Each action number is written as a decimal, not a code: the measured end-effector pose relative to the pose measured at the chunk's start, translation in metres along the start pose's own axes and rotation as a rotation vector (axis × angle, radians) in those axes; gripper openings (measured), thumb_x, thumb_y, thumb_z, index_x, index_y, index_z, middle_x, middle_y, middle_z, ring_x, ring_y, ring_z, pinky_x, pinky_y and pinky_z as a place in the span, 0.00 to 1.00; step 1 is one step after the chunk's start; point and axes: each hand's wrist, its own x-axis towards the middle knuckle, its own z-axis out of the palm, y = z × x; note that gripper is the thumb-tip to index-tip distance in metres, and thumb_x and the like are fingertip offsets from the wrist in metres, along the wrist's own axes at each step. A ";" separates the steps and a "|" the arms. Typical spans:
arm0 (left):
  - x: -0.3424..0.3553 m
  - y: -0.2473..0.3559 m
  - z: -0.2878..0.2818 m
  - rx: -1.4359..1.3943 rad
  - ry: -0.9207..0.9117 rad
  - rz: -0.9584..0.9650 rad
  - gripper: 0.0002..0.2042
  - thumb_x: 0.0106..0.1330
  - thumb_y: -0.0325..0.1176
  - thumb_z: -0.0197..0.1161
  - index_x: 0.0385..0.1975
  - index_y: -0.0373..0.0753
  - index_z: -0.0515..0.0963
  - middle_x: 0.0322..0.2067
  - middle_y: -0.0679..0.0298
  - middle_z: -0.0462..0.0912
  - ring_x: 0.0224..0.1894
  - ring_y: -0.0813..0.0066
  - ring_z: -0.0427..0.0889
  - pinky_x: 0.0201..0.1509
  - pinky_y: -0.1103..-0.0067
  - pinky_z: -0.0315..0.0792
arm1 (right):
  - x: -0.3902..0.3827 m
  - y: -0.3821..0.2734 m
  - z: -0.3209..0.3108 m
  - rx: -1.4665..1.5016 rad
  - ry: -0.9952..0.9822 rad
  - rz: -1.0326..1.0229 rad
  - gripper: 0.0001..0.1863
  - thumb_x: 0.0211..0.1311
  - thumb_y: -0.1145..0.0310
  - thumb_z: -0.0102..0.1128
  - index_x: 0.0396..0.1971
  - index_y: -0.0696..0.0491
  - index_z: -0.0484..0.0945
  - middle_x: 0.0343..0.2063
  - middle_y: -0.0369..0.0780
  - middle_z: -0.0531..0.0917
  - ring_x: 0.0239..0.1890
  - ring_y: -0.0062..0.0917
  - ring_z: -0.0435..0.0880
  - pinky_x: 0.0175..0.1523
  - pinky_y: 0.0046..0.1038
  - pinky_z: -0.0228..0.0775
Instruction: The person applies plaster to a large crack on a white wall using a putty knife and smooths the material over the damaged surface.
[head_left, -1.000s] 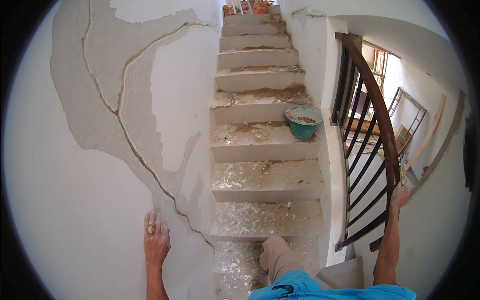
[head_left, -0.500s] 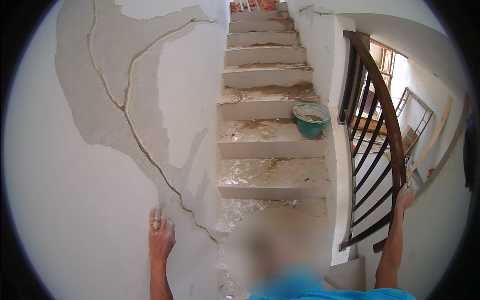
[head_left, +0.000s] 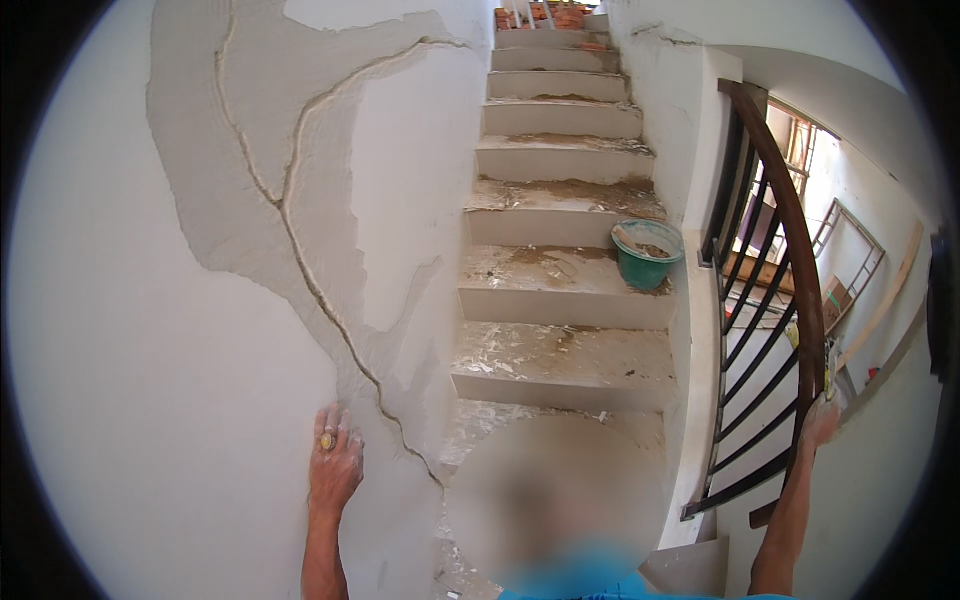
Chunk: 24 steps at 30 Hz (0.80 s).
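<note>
My left hand (head_left: pixel 336 458) lies against the white wall (head_left: pixel 220 400), fingers pointing up and apart, with a ring on one of them. It holds nothing and rests just left of a long crack (head_left: pixel 335 315) that branches upward through a grey plaster patch (head_left: pixel 210 190). On the other side, my right hand (head_left: pixel 822 420) is closed beside the lower part of the brown handrail (head_left: pixel 797 235). A thin, pale object with a bit of yellow sticks up from that hand; its kind cannot be made out, and the fingers are partly hidden.
Ahead rises a staircase (head_left: pixel 560 310) littered with plaster flakes and dirt. A green bucket (head_left: pixel 645 268) with material in it stands at the right of a step. Black balusters (head_left: pixel 755 340) line the right side; beyond them leans a metal frame (head_left: pixel 850 240). Bricks (head_left: pixel 570 17) lie at the top.
The scene has shifted rightward in the picture as the view turned slightly left. My left hand stays on the wall and my right hand stays by the handrail.
</note>
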 end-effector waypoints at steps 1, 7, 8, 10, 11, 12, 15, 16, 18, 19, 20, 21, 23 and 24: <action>-0.001 0.001 0.000 0.000 0.002 -0.006 0.08 0.63 0.25 0.62 0.39 0.30 0.83 0.57 0.46 0.79 0.69 0.45 0.69 0.79 0.52 0.56 | -0.001 -0.006 -0.004 -0.004 -0.019 0.011 0.20 0.70 0.63 0.56 0.57 0.56 0.78 0.42 0.55 0.85 0.47 0.53 0.83 0.50 0.48 0.74; 0.008 0.005 -0.012 0.030 -0.012 0.015 0.08 0.62 0.26 0.62 0.38 0.30 0.82 0.56 0.46 0.80 0.69 0.45 0.69 0.79 0.53 0.56 | -0.001 0.012 0.015 -0.104 -0.063 0.030 0.22 0.71 0.57 0.56 0.56 0.57 0.79 0.41 0.55 0.85 0.45 0.54 0.84 0.49 0.51 0.73; 0.004 0.003 -0.008 0.036 -0.018 0.013 0.08 0.62 0.26 0.62 0.38 0.31 0.82 0.56 0.46 0.80 0.69 0.45 0.69 0.79 0.53 0.56 | 0.004 0.016 0.018 -0.126 -0.054 0.012 0.22 0.71 0.57 0.56 0.56 0.57 0.79 0.41 0.55 0.86 0.45 0.53 0.84 0.49 0.51 0.74; 0.000 0.001 -0.005 0.037 -0.021 0.018 0.07 0.62 0.26 0.62 0.37 0.31 0.82 0.56 0.46 0.80 0.69 0.45 0.69 0.79 0.53 0.56 | 0.013 0.028 0.029 -0.145 -0.047 0.001 0.22 0.72 0.57 0.56 0.56 0.57 0.79 0.41 0.55 0.86 0.45 0.53 0.84 0.49 0.50 0.74; 0.000 0.001 -0.007 0.040 -0.016 0.025 0.07 0.62 0.26 0.62 0.37 0.32 0.82 0.56 0.46 0.80 0.69 0.45 0.69 0.79 0.53 0.56 | 0.017 0.037 0.042 -0.136 -0.052 0.012 0.22 0.72 0.58 0.55 0.56 0.57 0.79 0.42 0.55 0.86 0.45 0.53 0.84 0.50 0.50 0.74; 0.001 0.000 -0.006 0.040 -0.004 0.037 0.07 0.62 0.26 0.62 0.36 0.32 0.82 0.56 0.46 0.80 0.70 0.45 0.69 0.79 0.52 0.56 | 0.021 0.050 0.055 -0.128 -0.052 0.028 0.21 0.72 0.58 0.55 0.57 0.57 0.79 0.42 0.55 0.86 0.45 0.53 0.84 0.50 0.50 0.74; 0.005 0.000 -0.002 -0.007 -0.010 0.047 0.07 0.63 0.28 0.61 0.36 0.33 0.83 0.56 0.46 0.80 0.70 0.45 0.68 0.79 0.52 0.56 | 0.036 0.103 0.092 -0.200 0.003 0.017 0.20 0.74 0.60 0.53 0.58 0.57 0.78 0.46 0.55 0.85 0.48 0.51 0.83 0.53 0.47 0.73; 0.007 -0.001 0.002 0.011 -0.023 0.051 0.08 0.64 0.30 0.63 0.38 0.34 0.84 0.57 0.47 0.79 0.70 0.45 0.68 0.78 0.52 0.55 | 0.044 0.115 0.099 -0.226 -0.006 0.032 0.20 0.75 0.60 0.52 0.58 0.56 0.78 0.47 0.55 0.84 0.50 0.50 0.83 0.53 0.46 0.73; 0.002 0.001 -0.004 -0.005 -0.040 0.014 0.09 0.64 0.31 0.63 0.39 0.34 0.84 0.57 0.47 0.79 0.70 0.46 0.67 0.78 0.52 0.55 | 0.041 0.102 0.116 -0.256 -0.060 0.040 0.21 0.76 0.60 0.51 0.60 0.56 0.77 0.50 0.55 0.84 0.52 0.49 0.83 0.55 0.45 0.73; 0.004 0.003 -0.008 -0.013 -0.045 0.007 0.09 0.65 0.32 0.64 0.39 0.34 0.84 0.57 0.48 0.79 0.71 0.46 0.67 0.78 0.52 0.55 | 0.034 0.102 0.119 -0.180 -0.051 0.030 0.20 0.76 0.60 0.50 0.59 0.55 0.78 0.50 0.54 0.84 0.52 0.48 0.83 0.55 0.44 0.73; 0.011 0.006 -0.024 0.035 -0.103 0.015 0.11 0.65 0.34 0.66 0.42 0.34 0.84 0.58 0.49 0.78 0.71 0.47 0.66 0.78 0.53 0.56 | 0.003 0.080 0.119 -0.088 -0.081 0.037 0.20 0.77 0.60 0.49 0.59 0.55 0.78 0.50 0.54 0.84 0.52 0.47 0.83 0.55 0.44 0.73; 0.019 0.008 -0.030 -0.010 -0.095 0.005 0.12 0.65 0.34 0.66 0.43 0.35 0.84 0.58 0.49 0.78 0.71 0.47 0.66 0.78 0.53 0.56 | -0.006 0.069 0.096 -0.020 -0.061 0.042 0.20 0.77 0.59 0.48 0.59 0.55 0.79 0.51 0.53 0.84 0.53 0.47 0.83 0.55 0.44 0.73; 0.010 0.008 -0.028 -0.160 -0.049 -0.073 0.13 0.64 0.34 0.68 0.45 0.35 0.84 0.59 0.49 0.77 0.71 0.47 0.66 0.78 0.54 0.56 | 0.023 0.080 0.093 0.019 0.137 -0.104 0.22 0.76 0.51 0.48 0.52 0.53 0.81 0.45 0.50 0.86 0.47 0.47 0.84 0.49 0.45 0.75; 0.011 0.010 -0.035 -0.142 -0.039 -0.090 0.15 0.64 0.35 0.69 0.48 0.36 0.85 0.61 0.49 0.76 0.71 0.47 0.66 0.77 0.55 0.57 | 0.021 0.073 0.093 -0.008 0.135 -0.110 0.22 0.74 0.50 0.49 0.47 0.52 0.83 0.41 0.49 0.86 0.44 0.47 0.85 0.46 0.45 0.76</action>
